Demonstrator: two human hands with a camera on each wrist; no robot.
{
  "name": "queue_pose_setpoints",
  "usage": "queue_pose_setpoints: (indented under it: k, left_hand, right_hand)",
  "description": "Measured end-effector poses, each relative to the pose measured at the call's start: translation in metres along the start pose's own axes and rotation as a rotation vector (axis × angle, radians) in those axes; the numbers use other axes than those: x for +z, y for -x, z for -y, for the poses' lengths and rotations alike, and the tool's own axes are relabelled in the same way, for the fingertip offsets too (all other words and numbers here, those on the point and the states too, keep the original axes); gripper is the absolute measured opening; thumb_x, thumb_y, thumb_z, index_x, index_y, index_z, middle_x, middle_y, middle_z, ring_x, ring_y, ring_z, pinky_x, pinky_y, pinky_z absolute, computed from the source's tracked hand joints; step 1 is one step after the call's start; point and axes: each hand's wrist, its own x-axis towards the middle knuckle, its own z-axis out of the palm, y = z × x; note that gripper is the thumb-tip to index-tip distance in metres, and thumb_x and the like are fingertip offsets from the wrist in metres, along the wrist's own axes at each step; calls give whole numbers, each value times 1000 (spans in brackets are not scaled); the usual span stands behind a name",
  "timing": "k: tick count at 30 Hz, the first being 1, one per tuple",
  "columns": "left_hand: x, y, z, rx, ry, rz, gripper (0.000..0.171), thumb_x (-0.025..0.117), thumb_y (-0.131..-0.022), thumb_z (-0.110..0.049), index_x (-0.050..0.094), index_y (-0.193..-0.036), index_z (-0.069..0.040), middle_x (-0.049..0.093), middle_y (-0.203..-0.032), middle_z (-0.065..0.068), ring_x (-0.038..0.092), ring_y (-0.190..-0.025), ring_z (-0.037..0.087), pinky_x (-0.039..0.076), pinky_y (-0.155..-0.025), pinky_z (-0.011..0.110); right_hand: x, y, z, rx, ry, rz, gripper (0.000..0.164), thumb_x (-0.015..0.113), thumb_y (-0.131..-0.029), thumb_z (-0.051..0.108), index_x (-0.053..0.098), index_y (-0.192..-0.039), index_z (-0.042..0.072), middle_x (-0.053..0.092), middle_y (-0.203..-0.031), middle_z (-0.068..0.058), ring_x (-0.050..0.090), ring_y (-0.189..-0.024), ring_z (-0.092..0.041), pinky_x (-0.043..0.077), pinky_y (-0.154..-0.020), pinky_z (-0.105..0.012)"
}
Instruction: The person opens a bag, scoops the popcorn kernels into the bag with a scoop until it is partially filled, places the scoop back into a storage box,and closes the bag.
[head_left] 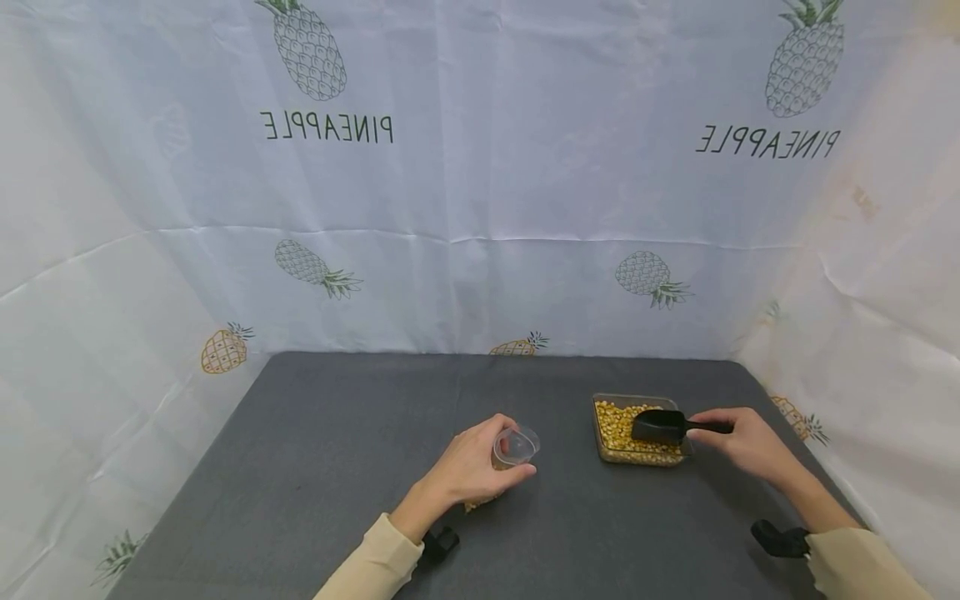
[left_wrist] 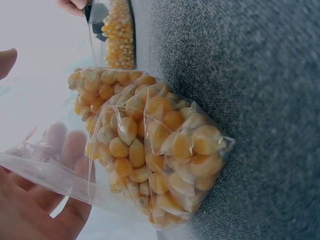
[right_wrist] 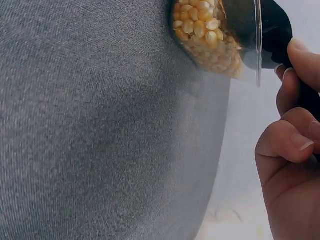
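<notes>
My left hand [head_left: 471,463] holds a clear plastic bag [head_left: 516,447] by its upper part, with a rounded mouth facing up. In the left wrist view, yellow corn kernels [left_wrist: 135,150] fill the lower part of that bag, which is close to the grey surface. Over on the right, my right hand [head_left: 750,442] grips the handle of a black scoop [head_left: 660,427]. The scoop's bowl sits over the corn kernels [head_left: 617,427] in a clear rectangular container [head_left: 637,459]. From the right wrist, thumb and curled fingers show around the handle [right_wrist: 306,97]; the scoop's contents are hidden.
A dark grey tabletop [head_left: 360,442] lies under everything. White cloth [head_left: 480,183] printed with pineapples hangs behind the table and along both sides. Black straps [head_left: 780,540] are on both wrists, near the light sleeves.
</notes>
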Motion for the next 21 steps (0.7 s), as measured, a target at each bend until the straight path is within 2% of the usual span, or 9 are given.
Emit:
queue_pose_setpoints:
  k: [6,12,21]
  left_hand:
    - [1,0,0,-3,6,-2,52,70,-91,-54,58,-127,-18,53,-92,-13,50,-67,1,43,-62,23]
    - [1,1,0,3,10,-7,53,70,-91,-54,58,-127,-17,53,-92,-13,51,-67,0,43,-61,23]
    - [1,1,-1,3,3,-7,54,69,-91,-55,58,-128,-17,53,-92,-13,51,-67,0,43,-62,23]
  right_hand:
    - [5,-4,2,-15,19,-2,36,71,-98,27,72,-119,-1,66,-120,-27,63,-106,-46,54,-74,-48]
    - [12,-9,7,-39,20,0,33,71,-97,24,72,-118,-2,67,-118,-25,65,-96,-35,49,-67,-40]
    - [21,-17,12,-39,15,6,35,71,-97,26,73,-119,-2,66,-121,-28,63,-106,-44,53,-74,-49]
